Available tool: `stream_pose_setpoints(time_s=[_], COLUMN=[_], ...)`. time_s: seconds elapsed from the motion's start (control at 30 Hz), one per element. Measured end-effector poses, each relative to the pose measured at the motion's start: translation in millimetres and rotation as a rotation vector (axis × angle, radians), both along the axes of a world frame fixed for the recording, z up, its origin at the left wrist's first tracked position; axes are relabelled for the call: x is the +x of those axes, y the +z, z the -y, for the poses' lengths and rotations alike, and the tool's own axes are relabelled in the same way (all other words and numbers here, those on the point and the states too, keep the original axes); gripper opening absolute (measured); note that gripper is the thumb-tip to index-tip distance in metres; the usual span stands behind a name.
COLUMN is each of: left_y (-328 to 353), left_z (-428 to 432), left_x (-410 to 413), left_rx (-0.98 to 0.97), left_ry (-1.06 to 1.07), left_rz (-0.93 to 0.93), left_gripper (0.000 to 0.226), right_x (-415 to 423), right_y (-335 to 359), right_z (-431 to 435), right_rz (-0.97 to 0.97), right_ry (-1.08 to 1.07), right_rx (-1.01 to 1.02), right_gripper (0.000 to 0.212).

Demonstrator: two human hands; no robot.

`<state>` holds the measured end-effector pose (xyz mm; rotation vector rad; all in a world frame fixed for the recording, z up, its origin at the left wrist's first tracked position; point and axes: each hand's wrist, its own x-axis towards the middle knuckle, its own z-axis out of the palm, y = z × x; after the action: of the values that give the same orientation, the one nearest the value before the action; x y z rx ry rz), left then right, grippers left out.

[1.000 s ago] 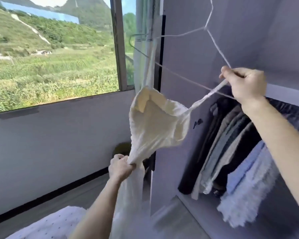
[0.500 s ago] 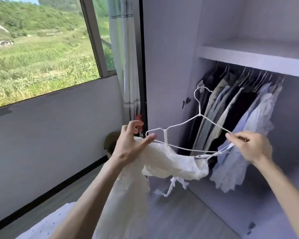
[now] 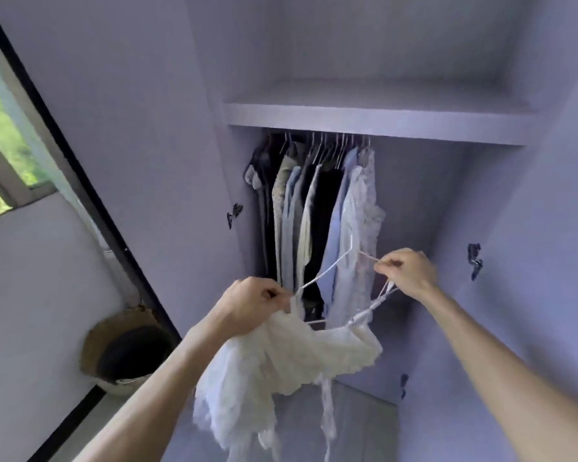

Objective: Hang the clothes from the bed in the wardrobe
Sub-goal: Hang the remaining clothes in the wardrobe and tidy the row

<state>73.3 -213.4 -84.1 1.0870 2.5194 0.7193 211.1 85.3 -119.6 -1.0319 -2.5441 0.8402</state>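
A cream strappy garment (image 3: 291,361) hangs from a thin white wire hanger (image 3: 327,270) in front of the open wardrobe (image 3: 374,123). My left hand (image 3: 251,301) grips the garment's top edge at the hanger's left end. My right hand (image 3: 406,270) pinches the hanger's right end together with a thin strap. The garment's lower part and its ties dangle below my hands. Several clothes (image 3: 317,215) hang on the rail under the wardrobe shelf, just behind the hanger.
The hung clothes fill the rail's left part; the right part shows bare wall. An open wardrobe door (image 3: 131,161) stands on the left and another (image 3: 531,261) on the right. A woven basket (image 3: 127,351) sits on the floor at the left. A window (image 3: 0,155) is at far left.
The view has turned from the window to face the wardrobe. Both hands carried the hanger and garment toward the hung clothes; my left hand moved to the hanger's left end.
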Motion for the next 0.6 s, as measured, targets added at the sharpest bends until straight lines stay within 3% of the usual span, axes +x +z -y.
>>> stream_pose_setpoints(time_s=[0.07,0.2,0.33,0.47,0.6], left_y=[-5.9,-19.1,-27.4,-33.2,-40.4], left_z=[-35.2,-112.0,-191.3,-273.6,-348.4], left_x=[4.6,4.9,-7.9,-22.0,-46.1], left_rx=[0.043,0.132,0.122,0.089,0.124], left_ry=[-0.049,-0.048,0.005,0.038,0.089], left_rz=[0.095,0.243,0.353,0.395,0.445], left_gripper=[0.020,0.026,0.015,0.019,0.027], right_x=[-2.8,-21.3,-58.4,-93.2,-121.1], right_y=[0.1,37.5,105.8,160.3,159.9], right_z=[-23.0,-77.2,-124.6,-172.7,-226.7], right_rz=[-0.015,-0.325,-0.554,-0.446,-0.261], right_ry=[-0.049,-0.263,-0.416,-0.460,-0.415], right_rx=[-0.002,0.093,0.449,0.740,0.833], right_gripper=[0.037,0.039,0.039,0.049,0.046])
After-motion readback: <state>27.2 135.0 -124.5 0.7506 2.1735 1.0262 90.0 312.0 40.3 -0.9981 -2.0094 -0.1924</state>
